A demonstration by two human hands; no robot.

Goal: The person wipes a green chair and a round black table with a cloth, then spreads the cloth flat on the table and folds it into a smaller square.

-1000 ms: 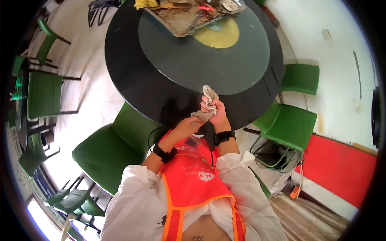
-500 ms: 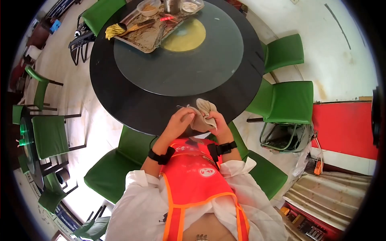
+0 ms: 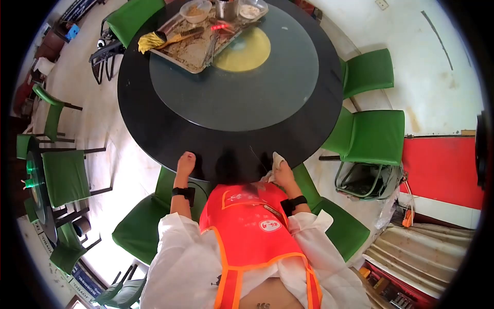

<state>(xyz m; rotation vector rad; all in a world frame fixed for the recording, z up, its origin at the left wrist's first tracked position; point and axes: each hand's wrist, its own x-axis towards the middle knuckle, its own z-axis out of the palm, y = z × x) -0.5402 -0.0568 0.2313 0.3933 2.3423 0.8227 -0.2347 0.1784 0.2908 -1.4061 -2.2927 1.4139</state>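
Note:
At the near edge of the round black table (image 3: 154, 129), my right hand (image 3: 283, 174) is closed around a greyish-beige cloth (image 3: 278, 159). Part of the cloth sticks up past the fingers and part hangs beside the hand, over the edge. My left hand (image 3: 186, 164) is at the same edge, farther left and well apart from the cloth. Its fingers are curled in, and whatever they may hold is hidden. A thin pale line, perhaps a thread, shows on the black surface near the cloth.
A grey glass turntable (image 3: 231, 108) bears a stained metal tray (image 3: 180, 55) with a yellow-and-black glove (image 3: 152, 41), a wooden-handled brush (image 3: 182, 36), bowls and a metal cup (image 3: 226, 9). Green chairs (image 3: 373, 136) surround the table. A red apron (image 3: 247, 226) covers my front.
My hands were together on the bunched cloth; now they are apart. The left has let go of the cloth and moved left, while the right has kept it and shifted slightly right and down.

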